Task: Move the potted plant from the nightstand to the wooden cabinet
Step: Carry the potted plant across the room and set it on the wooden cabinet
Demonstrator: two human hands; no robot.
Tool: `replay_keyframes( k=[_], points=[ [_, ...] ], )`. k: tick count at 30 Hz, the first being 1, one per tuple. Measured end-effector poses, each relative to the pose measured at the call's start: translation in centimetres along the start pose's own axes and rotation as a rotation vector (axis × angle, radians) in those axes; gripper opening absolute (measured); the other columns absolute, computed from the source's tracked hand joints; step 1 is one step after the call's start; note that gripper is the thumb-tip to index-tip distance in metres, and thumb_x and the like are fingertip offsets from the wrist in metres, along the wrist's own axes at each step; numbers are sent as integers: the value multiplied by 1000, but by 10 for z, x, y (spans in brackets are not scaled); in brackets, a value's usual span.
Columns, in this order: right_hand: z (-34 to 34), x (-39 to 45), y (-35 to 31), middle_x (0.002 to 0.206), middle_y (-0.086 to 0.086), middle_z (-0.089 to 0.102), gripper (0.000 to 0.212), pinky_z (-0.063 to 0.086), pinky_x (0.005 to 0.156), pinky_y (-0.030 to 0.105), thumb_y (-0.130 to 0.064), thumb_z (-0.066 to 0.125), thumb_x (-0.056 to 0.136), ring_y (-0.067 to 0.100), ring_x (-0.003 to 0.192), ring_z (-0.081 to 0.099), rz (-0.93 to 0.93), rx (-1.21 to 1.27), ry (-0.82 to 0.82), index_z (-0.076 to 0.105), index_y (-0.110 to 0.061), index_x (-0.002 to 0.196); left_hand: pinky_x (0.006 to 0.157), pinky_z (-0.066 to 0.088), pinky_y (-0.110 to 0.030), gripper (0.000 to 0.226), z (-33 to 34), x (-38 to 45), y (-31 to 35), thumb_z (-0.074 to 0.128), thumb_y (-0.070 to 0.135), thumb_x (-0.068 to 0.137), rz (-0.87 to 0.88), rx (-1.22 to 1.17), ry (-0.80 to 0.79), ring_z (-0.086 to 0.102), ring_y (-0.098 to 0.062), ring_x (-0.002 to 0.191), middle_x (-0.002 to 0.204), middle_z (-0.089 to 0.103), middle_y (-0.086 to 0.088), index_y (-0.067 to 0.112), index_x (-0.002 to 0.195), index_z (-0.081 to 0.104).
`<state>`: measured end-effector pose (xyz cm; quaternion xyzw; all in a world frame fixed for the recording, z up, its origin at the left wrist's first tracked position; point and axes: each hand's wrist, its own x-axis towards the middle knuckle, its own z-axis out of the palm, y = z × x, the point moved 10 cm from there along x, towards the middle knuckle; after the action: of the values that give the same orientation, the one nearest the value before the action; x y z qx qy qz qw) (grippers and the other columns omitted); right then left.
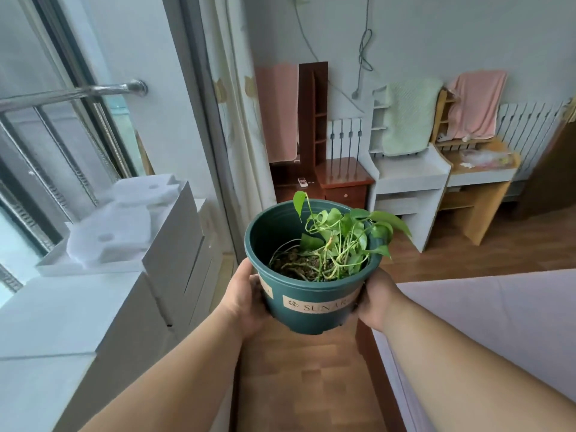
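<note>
I hold a dark green plastic pot [307, 304] with a tan label band and a small leafy green vine in soil, out in front of me above the wooden floor. My left hand [246, 296] grips its left side and my right hand [375, 299] grips its right side. A reddish-brown wooden cabinet [343, 177] with a tall shelf unit stands against the far wall, straight beyond the pot. A small white remote lies on its lower left surface.
White boxes and foam packing [124, 219] are stacked on the left by the window rail. A bed with a pale pink cover [498, 322] fills the right. White and light wood desks [414, 176] draped with towels stand at the far right. A curtain hangs left of the cabinet.
</note>
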<state>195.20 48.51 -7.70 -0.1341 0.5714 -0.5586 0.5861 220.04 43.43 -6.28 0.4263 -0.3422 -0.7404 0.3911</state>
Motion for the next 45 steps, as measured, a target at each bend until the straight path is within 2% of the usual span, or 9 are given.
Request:
replay_keyframes(
  k=[6, 10, 13, 18, 20, 26, 32, 41, 45],
  points=[
    [30, 79, -30, 121, 8, 90, 49, 62, 95, 49, -54, 51, 111, 35, 120, 78, -10, 23, 22, 87, -25, 124, 69, 72, -45, 85, -12, 99, 32, 83, 83, 61, -34, -18, 18, 87, -37, 104, 126, 87, -19, 19, 116, 92],
    [36, 151, -58, 124, 10, 89, 51, 55, 118, 59, -53, 51, 110, 37, 125, 77, -11, -3, 28, 84, -22, 133, 68, 72, -45, 83, -2, 171, 41, 84, 79, 66, -53, -44, 20, 87, -38, 106, 129, 86, -20, 16, 119, 91],
    [45, 212, -90, 127, 12, 88, 53, 54, 119, 61, -54, 52, 111, 38, 126, 77, -16, -7, 5, 83, -21, 137, 67, 72, -42, 75, 5, 233, 53, 72, 79, 80, -43, -60, 59, 87, -37, 105, 129, 86, -19, 17, 117, 91],
    [60, 302, -147, 124, 14, 89, 52, 59, 112, 58, -55, 52, 112, 38, 123, 78, 17, -29, -16, 86, -20, 130, 92, 64, -48, 72, 20, 318, 83, 65, 80, 88, -18, -91, 134, 87, -37, 104, 127, 87, -19, 18, 112, 93],
    [70, 334, -172, 125, 14, 88, 51, 63, 104, 53, -53, 51, 114, 37, 121, 79, 24, -34, -41, 87, -20, 128, 92, 62, -47, 72, 26, 349, 98, 64, 80, 88, -4, -101, 168, 87, -37, 104, 128, 87, -19, 18, 113, 92],
    [102, 422, -216, 123, 13, 89, 52, 56, 116, 62, -56, 50, 113, 38, 120, 80, 56, -34, -41, 88, -22, 125, 117, 54, -62, 78, 31, 436, 143, 64, 80, 89, 14, -100, 156, 79, -45, 125, 136, 83, -21, 16, 127, 88],
    [146, 522, -241, 125, 13, 89, 56, 58, 113, 63, -60, 48, 113, 39, 121, 80, 72, -34, -40, 86, -23, 132, 123, 49, -66, 81, 9, 553, 180, 66, 78, 89, 26, -54, 152, 75, -45, 130, 135, 84, -21, 13, 134, 84],
    [187, 668, -291, 134, 14, 85, 52, 54, 120, 62, -55, 51, 114, 39, 130, 75, 55, 118, 123, 83, -20, 136, 114, 58, -60, 63, 9, 758, 247, 63, 69, 95, -62, 51, 1, 82, -39, 121, 135, 84, -19, 21, 127, 88],
    [183, 713, -319, 122, 10, 90, 46, 57, 118, 60, -50, 53, 114, 36, 122, 79, 27, 161, 209, 85, -20, 129, 109, 50, -59, 65, 33, 829, 266, 60, 68, 97, -85, 110, -83, 72, -45, 128, 140, 73, -36, 20, 133, 84]
  ],
)
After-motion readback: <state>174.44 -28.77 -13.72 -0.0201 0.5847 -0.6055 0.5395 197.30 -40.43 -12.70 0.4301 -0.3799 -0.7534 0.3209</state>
